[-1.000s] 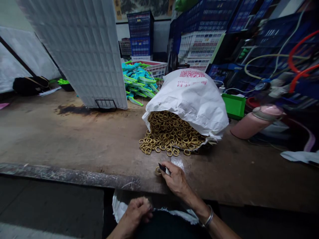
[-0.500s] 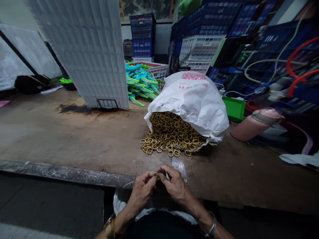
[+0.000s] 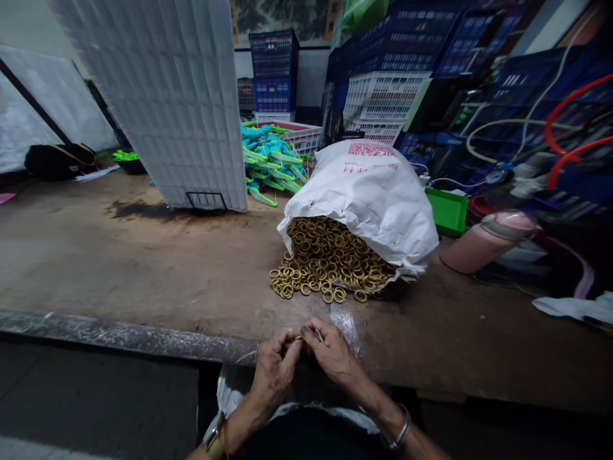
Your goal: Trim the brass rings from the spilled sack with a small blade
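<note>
My left hand (image 3: 274, 370) and my right hand (image 3: 332, 353) meet at the near edge of the worn workbench (image 3: 143, 268). Both are pinched together on a small brass ring (image 3: 297, 337) between the fingertips. The right hand also holds a small dark tool (image 3: 317, 333) with a pale tip. Just beyond the hands, a white sack (image 3: 368, 195) lies on its side with a heap of brass rings (image 3: 330, 259) spilling from its mouth onto the bench.
A tall white gridded panel (image 3: 167, 96) stands at the back left. Teal and green plastic parts (image 3: 268, 160) pile behind it. A green box (image 3: 447, 211) and a pink flask (image 3: 488, 243) lie right of the sack. Blue and white crates (image 3: 383, 70) and hoses fill the back right.
My left hand rose from my lap to the bench edge and joined the right hand on the ring. The right hand drew slightly nearer to me.
</note>
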The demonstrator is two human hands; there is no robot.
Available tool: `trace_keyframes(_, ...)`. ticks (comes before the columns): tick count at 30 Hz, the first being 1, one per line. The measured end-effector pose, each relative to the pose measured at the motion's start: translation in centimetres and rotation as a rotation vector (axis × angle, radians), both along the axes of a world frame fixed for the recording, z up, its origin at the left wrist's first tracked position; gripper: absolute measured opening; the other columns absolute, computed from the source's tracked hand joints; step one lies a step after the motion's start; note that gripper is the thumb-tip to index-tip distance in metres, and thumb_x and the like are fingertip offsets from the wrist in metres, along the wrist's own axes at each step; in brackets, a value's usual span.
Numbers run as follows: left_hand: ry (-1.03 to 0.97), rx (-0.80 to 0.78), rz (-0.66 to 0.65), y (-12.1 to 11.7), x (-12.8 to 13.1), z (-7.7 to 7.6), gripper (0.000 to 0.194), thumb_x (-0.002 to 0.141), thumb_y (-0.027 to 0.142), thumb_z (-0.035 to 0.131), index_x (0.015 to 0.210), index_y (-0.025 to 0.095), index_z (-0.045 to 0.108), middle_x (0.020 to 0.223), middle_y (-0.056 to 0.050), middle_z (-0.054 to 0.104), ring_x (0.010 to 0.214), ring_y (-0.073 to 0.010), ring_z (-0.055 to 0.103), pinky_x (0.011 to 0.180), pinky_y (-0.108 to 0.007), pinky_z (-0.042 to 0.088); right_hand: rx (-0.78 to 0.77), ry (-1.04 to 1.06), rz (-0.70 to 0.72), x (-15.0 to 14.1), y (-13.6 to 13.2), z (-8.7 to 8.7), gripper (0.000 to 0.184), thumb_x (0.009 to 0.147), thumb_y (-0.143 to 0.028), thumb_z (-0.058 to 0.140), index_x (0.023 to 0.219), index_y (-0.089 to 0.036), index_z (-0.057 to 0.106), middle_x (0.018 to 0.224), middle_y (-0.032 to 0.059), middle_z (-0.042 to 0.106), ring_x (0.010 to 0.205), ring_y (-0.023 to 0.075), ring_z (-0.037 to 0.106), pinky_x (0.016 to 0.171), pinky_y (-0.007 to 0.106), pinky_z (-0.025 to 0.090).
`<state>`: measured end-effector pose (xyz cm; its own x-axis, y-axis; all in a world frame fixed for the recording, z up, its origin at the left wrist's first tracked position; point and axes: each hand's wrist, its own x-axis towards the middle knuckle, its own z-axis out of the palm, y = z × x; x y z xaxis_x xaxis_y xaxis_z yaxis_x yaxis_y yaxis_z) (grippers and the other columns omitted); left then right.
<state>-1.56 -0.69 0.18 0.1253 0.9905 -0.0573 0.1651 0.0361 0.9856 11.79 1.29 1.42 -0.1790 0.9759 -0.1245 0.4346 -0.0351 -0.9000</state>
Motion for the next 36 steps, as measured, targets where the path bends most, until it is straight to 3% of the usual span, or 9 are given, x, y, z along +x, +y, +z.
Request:
trace_keyframes(4, -0.199, -0.279, -0.022, 0.2, 0.0, 0.7, 0.027, 0.074, 0.042, 0.055, 0.065, 0.017, 0.048, 0.049, 0.006, 0.045, 0.039, -0.0052, 0.035, 0.039, -0.017, 0.027, 0.024, -0.013, -0.073, 0.0, 0.3, -0.1, 0.023, 0.077, -0.031, 0.041, 0.057, -0.019, 0.040, 0.053, -0.0060, 0.035, 0.052, 0.0090, 0.035, 0.048, 0.020, 0.027)
trace_keyframes(9, -0.412, -0.422, -0.055, 0.3, -0.2, 1.0, 0.032, 0.072, 0.047, 0.056, 0.066, 0.016, 0.048, 0.052, 0.005, 0.049, 0.036, -0.0036, 0.036, 0.035, -0.015, 0.026, 0.046, -0.001, -0.071, 0.1, 0.4, 0.3, 0.023, 0.077, -0.032, 0.041, 0.058, -0.019, 0.042, 0.053, -0.0057, 0.038, 0.052, 0.0087, 0.037, 0.049, 0.020, 0.028)
trace_keyframes(14, -0.330, -0.365, -0.039, 0.4, -0.2, 1.0, 0.035, 0.071, 0.049, 0.057, 0.063, 0.015, 0.051, 0.049, 0.005, 0.048, 0.036, -0.0036, 0.038, 0.036, -0.015, 0.029, -0.048, 0.060, 0.016, 0.0, 0.2, 0.2, 0.031, 0.083, -0.039, 0.038, 0.061, -0.018, 0.046, 0.052, -0.0042, 0.045, 0.050, 0.0086, 0.041, 0.047, 0.019, 0.031)
trace_keyframes(18, -0.285, -0.337, -0.060, 0.4, -0.1, 1.3, 0.036, 0.071, 0.050, 0.057, 0.065, 0.015, 0.051, 0.049, 0.005, 0.049, 0.035, -0.0034, 0.038, 0.036, -0.015, 0.029, -0.052, 0.110, 0.002, -0.1, 0.1, 0.1, 0.031, 0.082, -0.040, 0.041, 0.061, -0.018, 0.047, 0.051, -0.0043, 0.046, 0.049, 0.0082, 0.041, 0.047, 0.019, 0.032)
trace_keyframes(30, -0.494, -0.384, -0.157, 0.8, 0.0, 1.1, 0.031, 0.073, 0.045, 0.057, 0.073, 0.015, 0.051, 0.057, 0.004, 0.051, 0.039, -0.0032, 0.040, 0.037, -0.015, 0.032, -0.058, 0.239, -0.018, 0.1, 0.3, 0.6, 0.034, 0.081, -0.046, 0.041, 0.060, -0.018, 0.045, 0.052, -0.0036, 0.048, 0.050, 0.0094, 0.044, 0.051, 0.021, 0.035)
trace_keyframes(36, -0.620, -0.407, -0.108, 0.5, 0.3, 0.4, 0.030, 0.075, 0.044, 0.058, 0.072, 0.016, 0.049, 0.058, 0.005, 0.051, 0.037, -0.0024, 0.037, 0.036, -0.015, 0.029, -0.014, 0.224, 0.002, 0.1, 0.4, 0.9, 0.037, 0.082, -0.047, 0.040, 0.059, -0.018, 0.045, 0.052, -0.0035, 0.047, 0.051, 0.0092, 0.044, 0.052, 0.021, 0.035)
